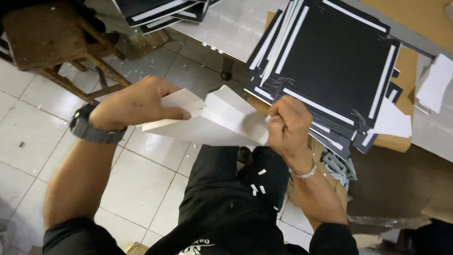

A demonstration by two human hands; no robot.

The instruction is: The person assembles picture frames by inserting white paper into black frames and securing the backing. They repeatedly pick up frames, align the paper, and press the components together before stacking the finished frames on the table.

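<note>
White floor tiles (141, 184) beneath hand-held folded card (222, 120).

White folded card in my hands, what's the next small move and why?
Probably press the raised flap down with the right hand. The white folded card is half folded, its upper panel standing up, while the left hand pins the far edge, so it looks steady enough to crease.

Stack of black sheets with white strips (330, 61) on brown cardboard (403, 71), wooden stool (47, 38) on white tiled floor (141, 184).
</note>
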